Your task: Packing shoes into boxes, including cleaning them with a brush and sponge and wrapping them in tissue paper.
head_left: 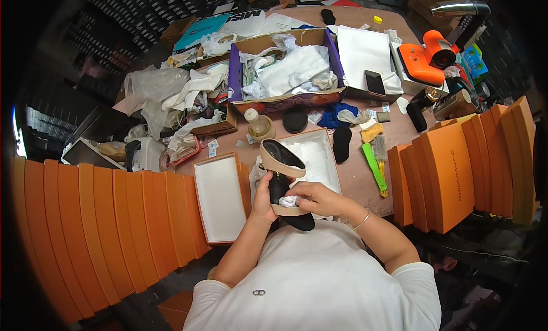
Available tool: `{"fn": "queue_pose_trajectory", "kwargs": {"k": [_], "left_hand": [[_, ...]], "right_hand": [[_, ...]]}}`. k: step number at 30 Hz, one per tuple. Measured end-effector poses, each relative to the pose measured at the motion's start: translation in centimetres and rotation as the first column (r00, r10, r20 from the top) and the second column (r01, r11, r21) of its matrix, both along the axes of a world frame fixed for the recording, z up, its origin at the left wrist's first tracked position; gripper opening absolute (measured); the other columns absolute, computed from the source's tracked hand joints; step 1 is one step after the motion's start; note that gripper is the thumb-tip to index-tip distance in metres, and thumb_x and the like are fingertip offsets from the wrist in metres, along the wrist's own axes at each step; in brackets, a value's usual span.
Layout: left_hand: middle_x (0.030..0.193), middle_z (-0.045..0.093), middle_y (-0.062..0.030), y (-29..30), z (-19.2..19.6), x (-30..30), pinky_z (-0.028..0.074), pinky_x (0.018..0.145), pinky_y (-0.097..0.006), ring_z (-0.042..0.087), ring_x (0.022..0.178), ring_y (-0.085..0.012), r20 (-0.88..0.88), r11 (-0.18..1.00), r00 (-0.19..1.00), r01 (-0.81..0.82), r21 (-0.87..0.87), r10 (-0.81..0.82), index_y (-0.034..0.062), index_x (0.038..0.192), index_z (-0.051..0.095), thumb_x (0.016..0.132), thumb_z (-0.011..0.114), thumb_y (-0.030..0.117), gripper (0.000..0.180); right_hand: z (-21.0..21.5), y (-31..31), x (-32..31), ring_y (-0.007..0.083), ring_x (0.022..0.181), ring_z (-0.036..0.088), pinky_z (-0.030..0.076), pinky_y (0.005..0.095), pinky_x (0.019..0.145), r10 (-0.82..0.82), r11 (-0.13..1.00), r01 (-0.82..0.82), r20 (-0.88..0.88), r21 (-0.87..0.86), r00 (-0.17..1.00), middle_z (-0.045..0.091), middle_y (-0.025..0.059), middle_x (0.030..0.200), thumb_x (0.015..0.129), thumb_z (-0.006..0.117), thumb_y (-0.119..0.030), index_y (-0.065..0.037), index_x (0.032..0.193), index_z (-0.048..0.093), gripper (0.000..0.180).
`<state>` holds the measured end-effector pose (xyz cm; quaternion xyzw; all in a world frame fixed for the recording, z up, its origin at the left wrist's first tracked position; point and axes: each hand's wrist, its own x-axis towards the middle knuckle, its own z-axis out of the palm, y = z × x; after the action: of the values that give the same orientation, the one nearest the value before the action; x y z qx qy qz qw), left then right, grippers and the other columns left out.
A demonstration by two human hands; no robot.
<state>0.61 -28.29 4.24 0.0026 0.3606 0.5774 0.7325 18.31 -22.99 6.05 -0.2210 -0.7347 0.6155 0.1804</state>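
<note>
Left hand (263, 201) grips the shoe (279, 184); right hand (319, 200), just beside it, pinches a white wad (288, 201) at the strap (290, 211). Light, even pressure should prevent creasing.

a pinkish-brown table (361, 185) carries a purple-sided box (288, 103) mid-surface, a yellow-capped bottle (377, 21) toward the far right corner, a green-handled brush (373, 166) toward the near right.

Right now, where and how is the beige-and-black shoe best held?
I'd likely take the shoe by its narrow middle between the beige bands, from the left, where the left hand grips: the right hand and white wad crowd the lower band.
</note>
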Motion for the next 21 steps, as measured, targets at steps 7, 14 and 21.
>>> {"fn": "queue_pose_trajectory", "kwargs": {"k": [7, 14, 21], "left_hand": [[0.097, 0.065, -0.0105, -1.0, -0.5, 2.1, 0.054, 0.082, -0.035, 0.065, 0.088, -0.0217, 0.001, 0.989, 0.998, -0.068, -0.133, 0.069, 0.0028, 0.106, 0.059, 0.096, 0.045, 0.043, 0.044], [0.095, 0.064, -0.0092, -1.8, -1.4, -0.3, 0.054, 0.081, -0.037, 0.063, 0.088, -0.0221, 0.017, 0.985, 0.989, -0.148, -0.085, 0.150, 0.0054, 0.109, 0.057, 0.096, 0.046, 0.043, 0.042], [0.086, 0.064, -0.0099, -5.7, 0.0, -2.9, 0.053, 0.078, -0.035, 0.063, 0.080, -0.0218, -0.233, 0.986, 0.963, -0.155, -0.060, 0.137, 0.0038, 0.101, 0.060, 0.097, 0.044, 0.041, 0.040]], "right_hand": [[-1.9, -2.4, -1.6, 0.0273, 0.095, 0.061, 0.046, 0.0348, 0.085, -0.267, 0.852, 0.241, 0.011, -0.464, 0.964, 0.061, 0.0160, 0.101, 0.088, 0.058, -0.010, 0.002, 0.095, 0.064, 0.015], [0.2, -4.5, -2.5, 0.0303, 0.090, 0.053, 0.045, 0.0378, 0.076, -0.243, 0.891, 0.275, -0.132, 0.362, 0.961, 0.056, 0.0138, 0.094, 0.088, 0.064, -0.028, 0.000, 0.094, 0.058, 0.029], [0.7, -6.1, -5.9, 0.0349, 0.076, 0.059, 0.043, 0.0457, 0.074, 0.074, 0.927, -0.105, 0.099, 0.361, 0.992, 0.059, 0.0147, 0.078, 0.089, 0.058, -0.040, -0.004, 0.079, 0.057, 0.037]]}}
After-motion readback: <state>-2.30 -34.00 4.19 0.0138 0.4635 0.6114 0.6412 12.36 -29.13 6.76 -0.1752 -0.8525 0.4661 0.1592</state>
